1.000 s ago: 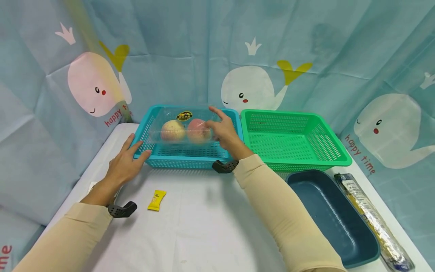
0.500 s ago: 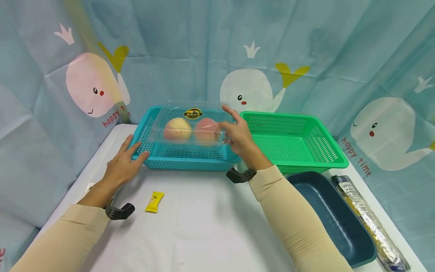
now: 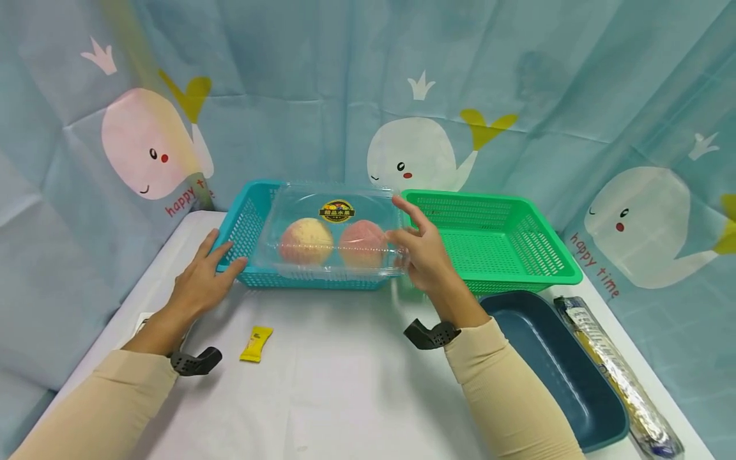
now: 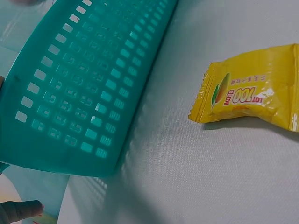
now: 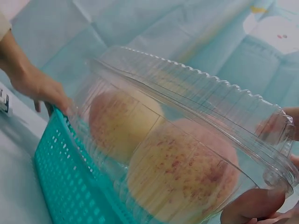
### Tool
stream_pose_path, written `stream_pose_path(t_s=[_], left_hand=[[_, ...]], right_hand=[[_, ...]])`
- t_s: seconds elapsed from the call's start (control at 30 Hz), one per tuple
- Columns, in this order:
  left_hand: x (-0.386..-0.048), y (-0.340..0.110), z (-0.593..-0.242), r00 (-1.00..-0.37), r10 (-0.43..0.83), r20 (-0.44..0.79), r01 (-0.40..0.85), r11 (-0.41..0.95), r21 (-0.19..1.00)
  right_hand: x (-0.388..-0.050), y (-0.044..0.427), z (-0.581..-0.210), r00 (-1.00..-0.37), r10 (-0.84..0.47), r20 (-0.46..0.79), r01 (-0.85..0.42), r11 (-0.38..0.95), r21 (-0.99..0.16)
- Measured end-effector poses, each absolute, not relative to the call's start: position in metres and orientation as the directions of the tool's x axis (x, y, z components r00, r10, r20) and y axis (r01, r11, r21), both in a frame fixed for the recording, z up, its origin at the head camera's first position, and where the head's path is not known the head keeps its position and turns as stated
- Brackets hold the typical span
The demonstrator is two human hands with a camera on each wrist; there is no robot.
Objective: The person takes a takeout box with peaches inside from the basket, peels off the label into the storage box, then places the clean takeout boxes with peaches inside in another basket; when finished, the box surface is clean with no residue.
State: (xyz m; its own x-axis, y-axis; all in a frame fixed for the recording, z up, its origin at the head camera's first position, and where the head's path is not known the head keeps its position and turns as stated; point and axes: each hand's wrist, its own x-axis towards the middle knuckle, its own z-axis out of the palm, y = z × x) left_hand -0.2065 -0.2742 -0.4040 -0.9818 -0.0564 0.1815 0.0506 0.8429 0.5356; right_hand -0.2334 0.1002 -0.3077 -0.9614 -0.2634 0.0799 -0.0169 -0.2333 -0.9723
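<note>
A clear plastic box [image 3: 299, 207] with two pinkish-yellow peaches inside, [image 5: 182, 172] in the right wrist view, is tilted above the blue basket [image 3: 322, 281]. My right hand [image 3: 428, 255] grips the box by its right end, thumb and fingers on either side. At the basket's left front corner my left hand [image 3: 201, 281] rests on the rim with fingers spread. In the left wrist view the basket's perforated wall [image 4: 70, 93] fills the left side, with a yellow wrapped candy [image 4: 247, 88] beside it on the white cloth.
Right of the blue basket stands a green basket [image 3: 517, 281]. A dark blue tray [image 3: 552, 358] lies in front of it, with a long silvery packet [image 3: 621, 377] alongside. A white object [image 3: 142, 319] is partly hidden under my left forearm. A curtain hangs behind.
The box of peaches has moved right and toward me with my right hand, its labelled top now showing more clearly. My left hand stays at the basket corner.
</note>
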Motion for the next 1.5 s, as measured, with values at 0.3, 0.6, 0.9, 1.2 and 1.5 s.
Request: stream_pose_path(t_s=[0.3, 0.6, 0.9, 1.2, 1.5], left_hand=[[-0.205, -0.275, -0.406, -0.98, -0.047, 0.193, 0.068, 0.833, 0.549], [-0.207, -0.274, -0.405, -0.978, -0.047, 0.204, 0.07, 0.843, 0.533], [-0.206, -0.275, -0.406, -0.976, -0.049, 0.212, 0.075, 0.839, 0.539], [-0.206, -0.275, -0.406, -0.979, -0.043, 0.201, 0.078, 0.826, 0.558], [-0.205, -0.274, -0.404, -0.981, -0.045, 0.189, 0.072, 0.818, 0.57]], right_hand=[[-0.199, 0.128, -0.317, -0.967, -0.236, 0.092, -0.035, -0.233, -0.972], [-0.173, 0.153, -0.329, -0.961, -0.248, 0.124, -0.054, -0.273, -0.961], [-0.143, 0.169, -0.343, -0.958, -0.256, 0.132, -0.055, -0.287, -0.956], [-0.12, 0.185, -0.357, -0.945, -0.268, 0.185, -0.106, -0.283, -0.953], [-0.109, 0.193, -0.387, -0.914, -0.33, 0.238, -0.099, -0.387, -0.917]])
